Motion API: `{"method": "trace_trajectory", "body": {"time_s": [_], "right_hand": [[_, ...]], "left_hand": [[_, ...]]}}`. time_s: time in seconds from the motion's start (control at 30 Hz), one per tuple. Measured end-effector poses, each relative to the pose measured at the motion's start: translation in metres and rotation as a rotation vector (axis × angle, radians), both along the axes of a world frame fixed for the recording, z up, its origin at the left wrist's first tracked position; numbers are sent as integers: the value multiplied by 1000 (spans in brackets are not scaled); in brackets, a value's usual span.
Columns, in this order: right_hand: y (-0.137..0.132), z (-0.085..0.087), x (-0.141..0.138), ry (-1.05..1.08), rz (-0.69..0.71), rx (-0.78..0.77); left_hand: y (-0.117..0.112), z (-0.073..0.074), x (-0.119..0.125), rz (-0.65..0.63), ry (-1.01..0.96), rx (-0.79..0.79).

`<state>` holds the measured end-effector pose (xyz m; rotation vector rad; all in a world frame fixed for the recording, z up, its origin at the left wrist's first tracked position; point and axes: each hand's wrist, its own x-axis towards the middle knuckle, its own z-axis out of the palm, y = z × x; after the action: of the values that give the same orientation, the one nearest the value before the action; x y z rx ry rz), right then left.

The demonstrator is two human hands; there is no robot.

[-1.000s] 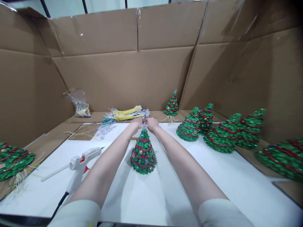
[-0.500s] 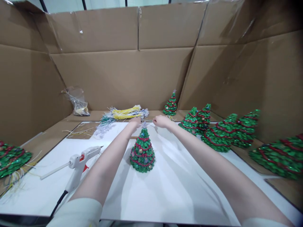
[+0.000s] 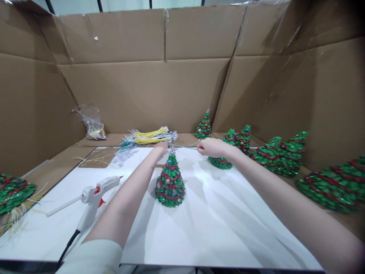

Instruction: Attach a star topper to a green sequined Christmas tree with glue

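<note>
Both my arms reach to the far side of the white board (image 3: pixel 216 228). My left hand (image 3: pixel 162 146) is closed at the near edge of a bundle of yellow and white wires (image 3: pixel 151 135). Farther right, my right hand (image 3: pixel 212 147) is closed, fingers curled. A few thin wires (image 3: pixel 186 147) stretch between the two hands; the fingertips on them are partly hidden. In front, between my forearms, a small green Christmas tree (image 3: pixel 170 186) with red garland and a pale star top stands upright.
A white glue gun (image 3: pixel 94 194) lies left of my left forearm. More Christmas trees stand at the right, one large tree (image 3: pixel 339 186) nearest, and another (image 3: pixel 14 192) at the left edge. A plastic bag (image 3: pixel 92 123) sits at the back left. Cardboard walls (image 3: pixel 137 95) enclose the board.
My right hand has moved right, away from my left hand, and a longer stretch of thin wires now shows between them. My left hand has stayed nearly in place.
</note>
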<state>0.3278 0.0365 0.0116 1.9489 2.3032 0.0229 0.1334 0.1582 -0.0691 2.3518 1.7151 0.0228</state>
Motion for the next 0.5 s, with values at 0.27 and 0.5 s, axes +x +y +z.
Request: {"method": "trace_trajectory", "body": {"time_s": [0.27, 0.5], "right_hand": [[-33, 33, 19, -9, -34, -20], [-46, 44, 43, 98, 30, -2]], "left_hand": [[3, -4, -2, -21, -6, 10], [6, -8, 0, -25, -21, 23]]}}
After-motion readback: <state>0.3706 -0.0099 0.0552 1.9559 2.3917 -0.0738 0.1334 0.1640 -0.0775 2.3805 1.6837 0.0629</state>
